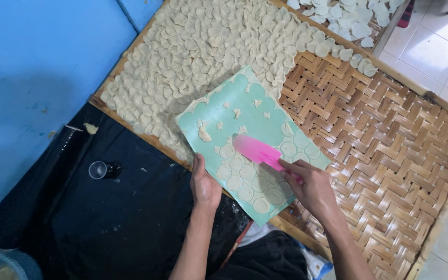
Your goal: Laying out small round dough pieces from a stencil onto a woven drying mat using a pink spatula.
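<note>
Left hand (205,186) steadies the green board (224,116), right hand (312,186) fingers closed round a pink scraper (257,151); perhaps half its dough rounds (245,179) remain, many already on the woven tray (390,140).

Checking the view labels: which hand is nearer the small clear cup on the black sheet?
Left. The left hand is just right of the cup; the right hand is farther right, holding the pink scraper.

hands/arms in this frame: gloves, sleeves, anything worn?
Both bare. The left hand and right hand have no gloves, and no rings, watch or bands show. Both forearms are uncovered up to the bottom frame edge, with no sleeve in view. Nails look short; finer detail is too small to tell.
</note>
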